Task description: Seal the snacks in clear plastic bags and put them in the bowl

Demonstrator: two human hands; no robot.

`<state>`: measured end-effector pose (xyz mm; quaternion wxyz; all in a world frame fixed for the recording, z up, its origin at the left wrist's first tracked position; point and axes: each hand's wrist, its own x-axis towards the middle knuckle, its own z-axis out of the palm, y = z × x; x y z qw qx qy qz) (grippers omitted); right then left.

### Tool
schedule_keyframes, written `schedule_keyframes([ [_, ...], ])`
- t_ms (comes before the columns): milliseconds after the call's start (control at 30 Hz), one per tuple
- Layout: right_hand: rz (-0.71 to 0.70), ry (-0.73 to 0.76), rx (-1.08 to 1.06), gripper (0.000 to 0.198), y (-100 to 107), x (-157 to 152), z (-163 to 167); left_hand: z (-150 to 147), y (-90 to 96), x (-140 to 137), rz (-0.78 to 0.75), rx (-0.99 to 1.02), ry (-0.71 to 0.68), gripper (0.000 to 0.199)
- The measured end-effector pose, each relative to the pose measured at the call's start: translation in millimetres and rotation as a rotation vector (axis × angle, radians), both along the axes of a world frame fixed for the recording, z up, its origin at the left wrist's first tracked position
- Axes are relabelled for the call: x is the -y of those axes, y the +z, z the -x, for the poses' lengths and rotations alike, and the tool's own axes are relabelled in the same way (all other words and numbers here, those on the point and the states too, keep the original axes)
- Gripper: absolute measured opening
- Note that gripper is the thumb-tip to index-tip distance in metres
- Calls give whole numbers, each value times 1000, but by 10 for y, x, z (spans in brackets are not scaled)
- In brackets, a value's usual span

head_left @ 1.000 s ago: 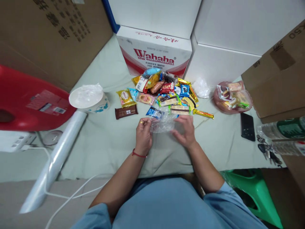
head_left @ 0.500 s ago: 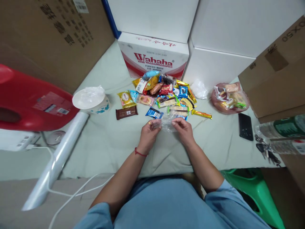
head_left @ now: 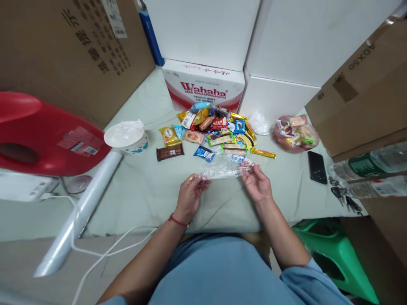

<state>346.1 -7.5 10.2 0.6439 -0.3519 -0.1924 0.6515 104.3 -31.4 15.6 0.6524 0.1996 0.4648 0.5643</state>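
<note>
A thin, crinkled sheet of clear plastic film (head_left: 224,167) is stretched between my hands above the table. My left hand (head_left: 190,192) pinches its left end, fingers closed. At the right end, my right hand (head_left: 258,183) grips the film between thumb and fingers. Just beyond it lies a pile of wrapped snacks: a blue packet (head_left: 204,153), a dark brown bar (head_left: 170,152), a yellow packet (head_left: 169,136), a sausage-like snack (head_left: 206,123) and a gold stick (head_left: 263,153). Part of a blue packet shows through the film.
To the left are a paper bowl (head_left: 127,137) covered in clear plastic, a red container (head_left: 41,131) and a film roll (head_left: 81,212). On the right are a pink bowl of snacks (head_left: 294,142), a phone (head_left: 317,167), keys (head_left: 346,199) and bottles (head_left: 365,165). A Wahaba-style carton (head_left: 203,87) stands behind.
My hands have moved apart, spreading the film from a small bunch into a wider strip. The left hand is lower and farther left, the right farther right. The view has shifted slightly.
</note>
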Motion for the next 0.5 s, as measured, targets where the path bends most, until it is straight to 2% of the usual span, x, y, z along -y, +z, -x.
schedule_keyframes([
  [133, -2, -46, -40, 17, -11, 35, 12, 86, 17, 245, 2, -102, -116, 35],
  [233, -11, -3, -37, 18, 27, 51, 69, 197, 70, 242, -57, -178, -43, 36],
  [367, -36, 70, 56, 20, 75, 64, 144, 279, 132, -9, -170, -378, 38, 47],
  [500, -68, 140, 127, 21, 74, 57, 169, 220, 142, -338, -85, -419, -23, 46],
])
